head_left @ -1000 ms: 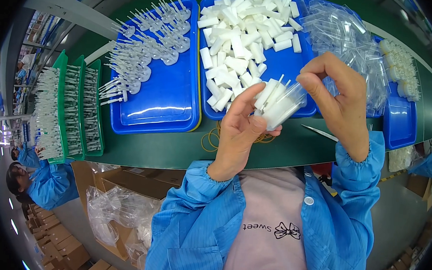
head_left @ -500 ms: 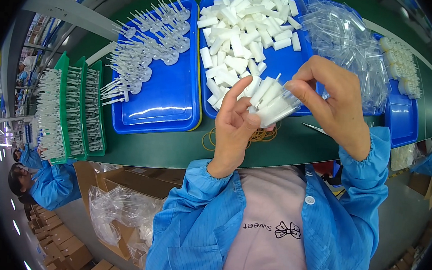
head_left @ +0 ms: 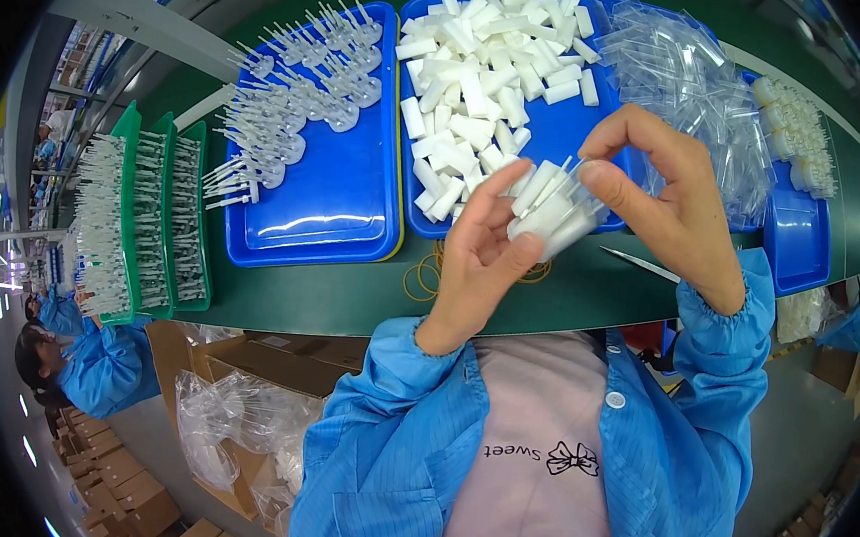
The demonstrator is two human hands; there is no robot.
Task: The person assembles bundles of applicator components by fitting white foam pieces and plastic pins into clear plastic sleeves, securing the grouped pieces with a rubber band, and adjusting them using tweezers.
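Worktable [head_left: 318, 299], dark green, stretches across in front of the person. On it, the left tray [head_left: 331, 182], blue, holds stemmed parts [head_left: 312, 96] with clear round bases; the middle tray [head_left: 562, 128], also blue, carries a heap of white blocks [head_left: 478, 87]. Clear plastic sleeves [head_left: 682, 82] pile up to its right, near a small blue tray [head_left: 798, 249]. Green bins [head_left: 127, 153], packed with stems, stand at far left. The right hand [head_left: 676, 201] partly blocks the sleeves; its thumb and index tips come close together at the upper right of a bundle [head_left: 555, 217], though whether they pinch it I cannot tell. That bundle, white pieces in clear plastic, sits before the middle tray, grasped between the left hand's [head_left: 475, 267] thumb and fingers. A pointed metal tool [head_left: 640, 263] lies to the right; thin rubber bands [head_left: 419, 278] lie partly hidden behind the left hand.
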